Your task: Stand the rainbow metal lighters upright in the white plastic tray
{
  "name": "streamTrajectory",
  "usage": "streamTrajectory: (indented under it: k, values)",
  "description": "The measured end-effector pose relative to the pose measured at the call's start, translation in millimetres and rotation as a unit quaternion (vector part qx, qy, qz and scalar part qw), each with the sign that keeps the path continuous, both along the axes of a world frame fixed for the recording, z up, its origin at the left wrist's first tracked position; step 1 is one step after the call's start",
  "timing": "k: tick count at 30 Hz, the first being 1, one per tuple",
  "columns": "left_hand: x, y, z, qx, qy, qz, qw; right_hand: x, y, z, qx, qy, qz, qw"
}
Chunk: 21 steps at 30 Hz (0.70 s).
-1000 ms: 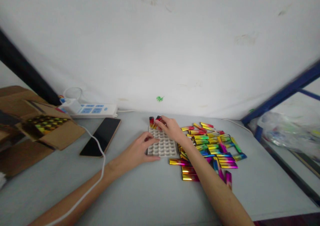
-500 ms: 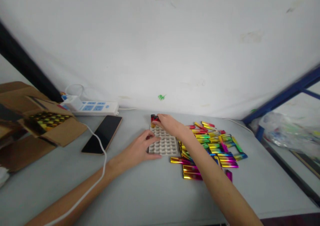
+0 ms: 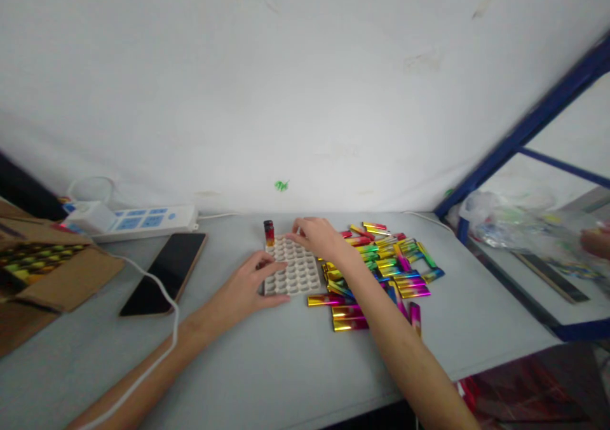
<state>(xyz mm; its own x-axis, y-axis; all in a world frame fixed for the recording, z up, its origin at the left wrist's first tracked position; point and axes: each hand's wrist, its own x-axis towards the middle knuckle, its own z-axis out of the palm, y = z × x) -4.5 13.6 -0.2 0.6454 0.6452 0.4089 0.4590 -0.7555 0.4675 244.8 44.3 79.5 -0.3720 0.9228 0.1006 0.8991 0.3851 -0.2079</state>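
A grey tray (image 3: pixel 298 271) with rows of small cells lies on the table. At its back left corner, red-and-gold lighters (image 3: pixel 269 234) with black tops stand upright, apart from both hands. My left hand (image 3: pixel 248 282) rests at the tray's left edge with thumb and fingers spread. Over the back right of the tray is my right hand (image 3: pixel 314 234), its fingers bent but apart; I see nothing in them. Beside the tray, partly behind my right forearm, lies a pile of shiny lighters (image 3: pixel 350 323) in gold, pink, green and blue.
A phone (image 3: pixel 164 274) lies left of the tray, near a white power strip (image 3: pixel 152 218). A white cable (image 3: pixel 175 328) crosses my left forearm. An open cardboard box (image 3: pixel 90 277) stands far left. Plastic bags (image 3: pixel 495 223) lie beyond the blue frame (image 3: pixel 528 131) at right.
My right hand has let go at the back left corner and moved right, leaving the lighters standing there. The left hand stays by the tray. The whole view has shifted to the right.
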Motion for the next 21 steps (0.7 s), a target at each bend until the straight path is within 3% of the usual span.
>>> streamTrajectory:
  k: [5,9,14,18,21]
  values:
    - [-1.0,3.9,-2.9,0.001,-0.006,-0.007,1.0,87.0,10.4,5.0,-0.079,0.002,-0.053,0.995]
    - [-2.1,6.7,-7.0,-0.001,-0.014,0.0,1.0,117.7,15.0,-2.5,-0.139,-0.015,-0.052,0.989]
    - [-4.7,6.9,-8.0,0.005,0.002,0.003,1.0,109.0,13.9,-18.1,-0.065,0.003,-0.086,0.994]
    - [-4.3,4.8,-8.6,0.005,0.005,0.013,1.0,87.9,2.0,-15.4,0.009,0.134,-0.103,0.986]
    - [-3.3,3.6,-9.6,0.002,0.002,0.016,1.0,67.1,-12.6,-6.8,0.042,0.228,-0.061,0.971]
